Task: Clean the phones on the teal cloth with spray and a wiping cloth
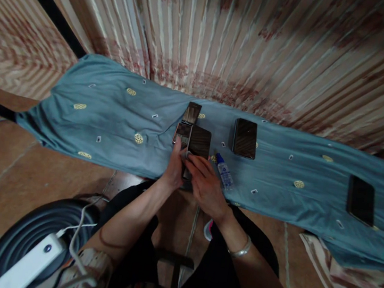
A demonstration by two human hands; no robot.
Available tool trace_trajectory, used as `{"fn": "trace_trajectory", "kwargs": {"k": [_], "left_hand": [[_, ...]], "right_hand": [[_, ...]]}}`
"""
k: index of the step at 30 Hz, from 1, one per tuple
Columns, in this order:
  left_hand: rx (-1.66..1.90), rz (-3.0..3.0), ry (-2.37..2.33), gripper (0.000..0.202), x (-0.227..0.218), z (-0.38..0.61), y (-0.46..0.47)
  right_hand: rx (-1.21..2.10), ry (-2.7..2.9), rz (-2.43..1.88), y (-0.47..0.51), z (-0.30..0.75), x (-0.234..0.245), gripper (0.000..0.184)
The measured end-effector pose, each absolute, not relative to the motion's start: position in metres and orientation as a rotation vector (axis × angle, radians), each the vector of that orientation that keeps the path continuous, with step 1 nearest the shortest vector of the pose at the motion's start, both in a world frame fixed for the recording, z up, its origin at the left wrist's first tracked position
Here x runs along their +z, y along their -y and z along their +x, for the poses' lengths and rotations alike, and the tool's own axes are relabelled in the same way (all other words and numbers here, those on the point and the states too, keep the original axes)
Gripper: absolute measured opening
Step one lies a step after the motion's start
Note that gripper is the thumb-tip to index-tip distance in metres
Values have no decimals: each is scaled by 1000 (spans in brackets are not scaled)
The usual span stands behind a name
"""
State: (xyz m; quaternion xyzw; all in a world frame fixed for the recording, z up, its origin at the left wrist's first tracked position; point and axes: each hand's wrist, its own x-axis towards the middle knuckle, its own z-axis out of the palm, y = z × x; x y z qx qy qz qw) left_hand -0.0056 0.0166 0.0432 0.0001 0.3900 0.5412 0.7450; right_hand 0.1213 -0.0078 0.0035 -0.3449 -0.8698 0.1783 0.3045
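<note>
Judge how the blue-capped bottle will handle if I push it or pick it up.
The bottle may roll if pushed, since it lies on its side, though the cloth beneath could slow it. It is probably light, being small and slim; its fill is unclear. Its clear, plastic-looking body might give slightly when squeezed.

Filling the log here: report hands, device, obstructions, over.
Left hand, right hand together at dark device; exact hold unclear. Blue-capped bottle beside right hand, seemingly not obstructing.
</note>
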Motion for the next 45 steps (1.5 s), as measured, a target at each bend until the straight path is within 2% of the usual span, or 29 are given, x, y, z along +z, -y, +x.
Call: {"fn": "trace_trajectory", "kwargs": {"k": [10,30,45], "left_hand": [[1254,0,-880,73,32,-20,-20],[1286,97,-852,82,26,-28,-25],[1182,14,-842,73,35,-15,-19]], "right_hand": [[388,2286,-838,18,113,0,45],[288,2250,-848,16,118,0,43],[223,2338,-901,11,121,0,44]]}}
